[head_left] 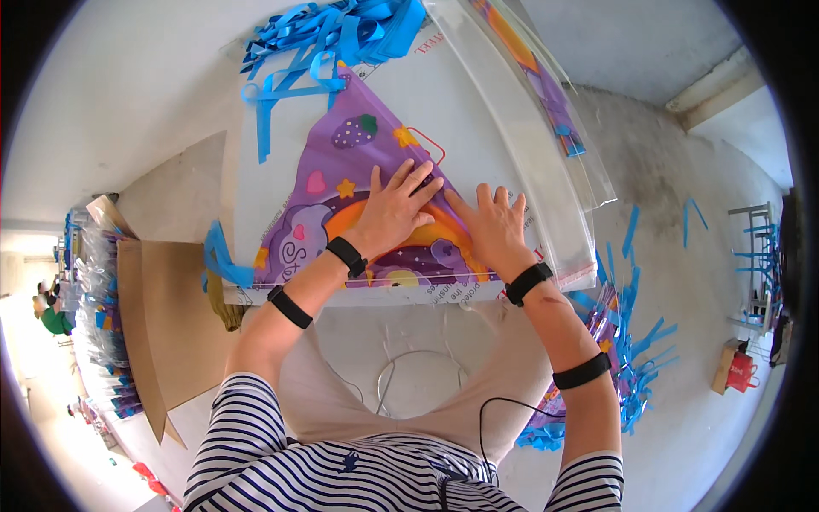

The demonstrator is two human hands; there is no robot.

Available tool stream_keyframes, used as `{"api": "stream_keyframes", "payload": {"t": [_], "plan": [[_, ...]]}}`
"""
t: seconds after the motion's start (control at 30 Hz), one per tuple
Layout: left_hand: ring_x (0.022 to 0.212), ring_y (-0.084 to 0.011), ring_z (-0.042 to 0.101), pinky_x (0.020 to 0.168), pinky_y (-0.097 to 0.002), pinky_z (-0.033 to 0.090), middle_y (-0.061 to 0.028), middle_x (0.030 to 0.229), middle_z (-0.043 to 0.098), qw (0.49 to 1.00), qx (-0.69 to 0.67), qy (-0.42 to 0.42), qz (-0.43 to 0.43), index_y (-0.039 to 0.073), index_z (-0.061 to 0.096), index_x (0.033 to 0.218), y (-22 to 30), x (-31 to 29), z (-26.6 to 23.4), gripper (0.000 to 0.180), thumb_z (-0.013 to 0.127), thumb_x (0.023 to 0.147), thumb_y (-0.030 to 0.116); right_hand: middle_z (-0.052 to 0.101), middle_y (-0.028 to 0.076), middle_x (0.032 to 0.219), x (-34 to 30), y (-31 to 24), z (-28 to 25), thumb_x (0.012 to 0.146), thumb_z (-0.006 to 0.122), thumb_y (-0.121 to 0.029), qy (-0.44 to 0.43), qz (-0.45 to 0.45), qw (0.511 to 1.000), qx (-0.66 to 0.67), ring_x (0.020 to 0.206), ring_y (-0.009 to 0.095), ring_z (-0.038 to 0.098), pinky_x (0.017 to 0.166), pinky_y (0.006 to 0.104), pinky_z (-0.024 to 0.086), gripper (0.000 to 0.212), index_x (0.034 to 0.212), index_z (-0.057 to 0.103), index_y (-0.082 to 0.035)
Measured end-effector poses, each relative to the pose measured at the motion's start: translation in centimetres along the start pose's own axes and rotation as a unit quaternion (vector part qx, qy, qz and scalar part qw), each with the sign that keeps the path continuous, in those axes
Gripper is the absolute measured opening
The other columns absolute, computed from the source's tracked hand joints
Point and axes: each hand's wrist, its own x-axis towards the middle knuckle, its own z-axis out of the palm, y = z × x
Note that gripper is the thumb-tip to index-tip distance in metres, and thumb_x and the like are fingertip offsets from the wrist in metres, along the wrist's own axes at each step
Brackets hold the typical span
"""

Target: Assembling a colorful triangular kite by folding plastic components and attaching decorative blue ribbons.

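A purple triangular printed sheet (328, 171), with blue ribbons at its tip like a folded kite, lies on a white printed board (264, 94) over my lap. My left hand (396, 205) rests flat on the middle of the sheet, fingers spread. Along the sheet's right edge, my right hand (495, 229) presses with its fingers stretched out. Neither hand grips anything that I can see. A heap of blue ribbons (341, 32) covers the board's far left corner. Clear plastic bags (503, 119) lie along the right side of the board, one with a purple and orange piece (546, 90) inside.
An open cardboard box (179, 316) stands at the left, beside a stack of plastic-wrapped goods (98, 316). On the floor at my right lies a pile of purple pieces with blue ribbons (627, 358). A metal rack (755, 264) stands farther right, near a red bag (742, 372).
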Motion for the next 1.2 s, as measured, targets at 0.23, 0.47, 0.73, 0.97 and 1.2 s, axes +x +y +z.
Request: {"api": "stream_keyframes", "payload": {"t": [0.23,0.47,0.73,0.97,1.2], "plan": [[0.149,-0.0307,0.036,0.113,-0.0728,0.029,-0.0083,0.160,0.040,1.000,0.023,0.016,0.006,0.015,0.054,0.147,2.3,-1.7,-1.3,0.064,0.075,0.089,0.032,0.052,0.010,0.131,0.2,0.0,0.0,0.085,0.076,-0.024,-0.011,0.000,1.000,0.001,0.122,0.036,0.051,0.102,0.0701,0.037,0.072,0.150,0.050,-0.038],[0.154,-0.0267,0.028,0.117,-0.0703,0.022,-0.0074,0.163,0.037,0.999,-0.044,-0.027,-0.008,0.012,0.049,0.151,5.9,-6.1,1.5,0.067,0.071,0.093,0.037,0.050,0.010,0.134,0.8,0.3,0.0,0.087,0.075,-0.018,-0.041,0.002,0.999,-0.026,0.123,0.036,0.049,0.099,0.0658,0.039,0.075,0.152,0.047,-0.041],[0.156,-0.0255,0.024,0.118,-0.0721,0.019,-0.0038,0.167,0.029,0.999,-0.028,-0.004,-0.025,0.012,0.046,0.153,6.5,-6.2,2.1,0.068,0.070,0.094,0.035,0.053,0.007,0.122,0.5,0.4,0.4,0.063,0.090,-0.013,-0.005,0.002,0.998,-0.055,0.113,0.033,0.056,0.089,0.0534,0.046,0.105,0.152,0.046,-0.043],[0.156,-0.0281,0.025,0.116,-0.0748,0.019,-0.0067,0.167,0.031,0.996,-0.044,0.016,-0.075,0.012,0.043,0.155,6.3,-3.8,1.8,0.078,0.072,0.090,0.042,0.052,0.009,0.132,0.7,0.0,-0.1,0.081,0.079,-0.012,-0.058,0.013,0.998,-0.020,0.122,0.037,0.053,0.101,0.0686,0.040,0.083,0.151,0.046,-0.042],[0.154,-0.0325,0.028,0.108,-0.0782,0.027,-0.0061,0.164,0.035,0.996,-0.020,-0.006,-0.081,0.012,0.042,0.155,5.8,-2.7,1.7,0.099,0.081,0.075,0.056,0.053,0.007,0.121,0.2,0.6,0.8,0.062,0.093,-0.015,-0.004,0.000,0.999,-0.046,0.113,0.031,0.056,0.090,0.0550,0.046,0.107,0.154,0.044,-0.042]]}}
